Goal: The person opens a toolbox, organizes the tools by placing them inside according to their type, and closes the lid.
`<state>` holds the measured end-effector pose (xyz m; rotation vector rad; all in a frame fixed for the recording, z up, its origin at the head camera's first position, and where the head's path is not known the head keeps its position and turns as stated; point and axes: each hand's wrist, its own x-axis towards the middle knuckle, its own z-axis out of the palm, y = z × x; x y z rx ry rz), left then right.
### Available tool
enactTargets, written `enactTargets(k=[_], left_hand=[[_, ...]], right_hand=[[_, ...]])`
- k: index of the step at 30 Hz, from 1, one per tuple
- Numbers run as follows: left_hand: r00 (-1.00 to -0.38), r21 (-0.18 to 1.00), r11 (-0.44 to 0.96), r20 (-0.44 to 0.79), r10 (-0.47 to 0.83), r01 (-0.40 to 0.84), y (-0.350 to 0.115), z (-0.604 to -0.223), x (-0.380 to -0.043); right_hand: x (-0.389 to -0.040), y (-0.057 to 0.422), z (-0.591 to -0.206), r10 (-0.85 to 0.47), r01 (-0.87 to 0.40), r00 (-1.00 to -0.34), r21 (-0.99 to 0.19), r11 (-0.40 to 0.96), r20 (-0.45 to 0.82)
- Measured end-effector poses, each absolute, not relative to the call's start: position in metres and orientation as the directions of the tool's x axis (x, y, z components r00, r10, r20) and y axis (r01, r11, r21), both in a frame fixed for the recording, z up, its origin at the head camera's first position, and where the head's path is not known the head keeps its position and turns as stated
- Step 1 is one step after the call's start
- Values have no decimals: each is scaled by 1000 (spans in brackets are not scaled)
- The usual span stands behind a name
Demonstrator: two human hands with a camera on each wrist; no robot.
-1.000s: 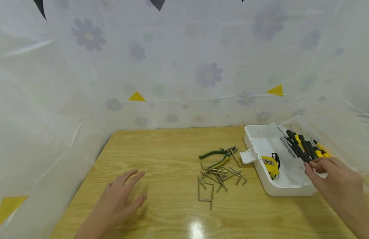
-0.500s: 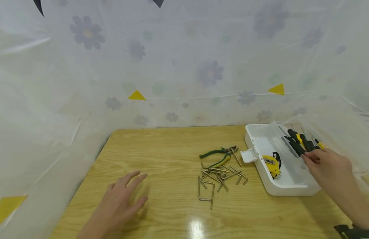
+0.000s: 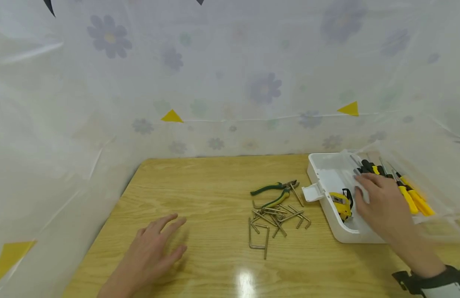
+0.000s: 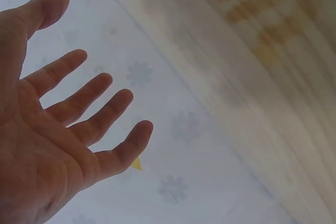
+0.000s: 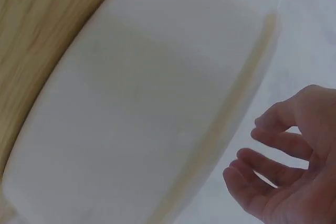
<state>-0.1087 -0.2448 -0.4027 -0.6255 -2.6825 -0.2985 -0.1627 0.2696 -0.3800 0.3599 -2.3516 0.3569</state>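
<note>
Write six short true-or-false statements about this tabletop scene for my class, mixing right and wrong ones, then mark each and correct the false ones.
1. The yellow tape measure lies inside the white box. True.
2. The bent metal rods lie inside the white box too. False: they lie on the wooden table.
3. In the head view, the pliers lie to the left of the white box. True.
4. The right hand is nearer the yellow tape measure than the left hand is. True.
5. The left hand grips the pliers. False: it holds nothing.
6. In the head view, the yellow-handled tools are left of the pliers. False: they are to the right.
</note>
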Motion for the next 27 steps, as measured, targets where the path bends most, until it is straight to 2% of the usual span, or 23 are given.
enactTargets(k=[2, 3, 7, 9, 12, 16, 27], left_hand=[[-839, 126, 878, 383, 387, 463, -244, -403, -109], [-842, 130, 877, 374, 388, 462, -244, -403, -109], [-852, 138, 877, 345, 393, 460, -241, -401, -110], [-852, 141, 874, 338, 399, 465, -240, -401, -110], [-846, 136, 869, 342, 409, 476, -237, -400, -111], [-837, 124, 867, 357, 414, 482, -235, -400, -110], [-821, 109, 864, 387, 419, 492, -235, -401, -108]], right_hand=[[-159, 243, -385, -274, -467, -651, -89, 880, 708], [-158, 229, -388, -341, -515, -652, -66, 854, 677], [-154, 176, -398, -531, -611, -731, -64, 789, 427], [-156, 160, -402, -564, -605, -776, -83, 792, 282], [-162, 149, -408, -570, -584, -809, -90, 807, 144], [-166, 149, -413, -570, -580, -814, -100, 808, 113], [-163, 161, -415, -613, -646, -762, -173, 744, 209]])
